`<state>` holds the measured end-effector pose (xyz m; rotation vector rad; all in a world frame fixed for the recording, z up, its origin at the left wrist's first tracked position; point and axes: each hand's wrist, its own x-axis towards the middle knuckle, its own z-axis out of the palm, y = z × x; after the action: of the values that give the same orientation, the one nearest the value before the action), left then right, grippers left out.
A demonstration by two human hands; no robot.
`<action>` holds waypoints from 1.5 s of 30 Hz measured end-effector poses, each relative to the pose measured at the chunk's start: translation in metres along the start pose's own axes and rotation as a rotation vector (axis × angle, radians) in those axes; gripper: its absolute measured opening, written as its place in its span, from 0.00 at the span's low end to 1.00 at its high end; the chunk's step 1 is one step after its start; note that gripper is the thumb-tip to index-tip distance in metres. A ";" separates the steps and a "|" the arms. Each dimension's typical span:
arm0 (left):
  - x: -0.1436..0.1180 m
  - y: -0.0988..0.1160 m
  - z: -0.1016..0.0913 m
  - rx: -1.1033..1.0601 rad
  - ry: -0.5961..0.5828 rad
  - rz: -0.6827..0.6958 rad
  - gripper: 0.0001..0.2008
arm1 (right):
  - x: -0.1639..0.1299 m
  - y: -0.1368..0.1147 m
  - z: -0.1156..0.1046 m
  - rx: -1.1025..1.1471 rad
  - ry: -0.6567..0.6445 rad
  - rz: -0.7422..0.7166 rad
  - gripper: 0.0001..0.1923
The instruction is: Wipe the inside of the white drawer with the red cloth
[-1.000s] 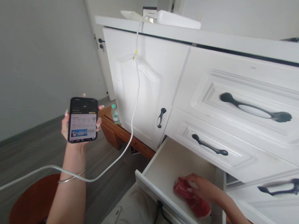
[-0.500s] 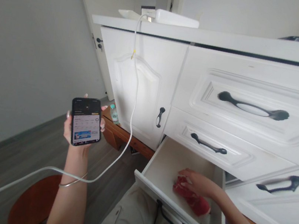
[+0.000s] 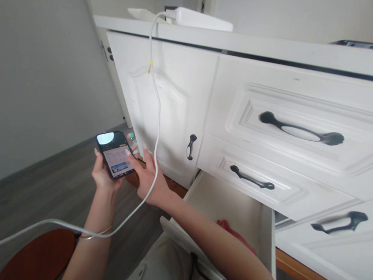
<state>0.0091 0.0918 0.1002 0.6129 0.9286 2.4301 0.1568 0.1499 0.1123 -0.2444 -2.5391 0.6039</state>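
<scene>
My left hand (image 3: 106,175) is closed around a black smartphone (image 3: 115,156), its lit screen tilted up toward me. Over the phone's right edge reaches my right hand (image 3: 152,179), fingers spread and holding nothing. Its index fingertip is at the screen; whether it touches cannot be told. Below my right forearm stands a pulled-out white drawer (image 3: 214,191). A red cloth-like item (image 3: 235,234) lies inside, mostly hidden by the forearm. A white cable (image 3: 159,103) hangs from the cabinet top and passes in front of my right hand and across my left wrist.
A white cabinet (image 3: 179,97) with dark handles fills the right side. On its top lie a white box-like device (image 3: 204,21) and a dark flat device (image 3: 372,45). A round reddish-brown stool (image 3: 39,256) is at lower left. A green-capped bottle (image 3: 131,137) stands behind the phone.
My right hand has let go of the red item in the drawer and moved left to the phone. The phone has tilted, and a bright reflection now shows on its screen.
</scene>
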 end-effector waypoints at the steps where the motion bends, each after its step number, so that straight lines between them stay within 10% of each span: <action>1: 0.001 -0.001 -0.002 0.003 0.027 0.005 0.32 | 0.005 -0.007 0.005 -0.013 0.030 0.004 0.45; 12: -0.004 0.003 0.004 0.024 -0.041 -0.026 0.34 | -0.006 -0.007 0.020 -0.128 0.074 0.218 0.46; 45: -0.014 0.005 -0.010 0.015 -0.050 -0.163 0.35 | -0.001 -0.034 0.020 -0.158 0.004 0.041 0.43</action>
<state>0.0137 0.0761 0.0939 0.5768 0.9396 2.2555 0.1455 0.1118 0.1120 -0.3541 -2.5858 0.4176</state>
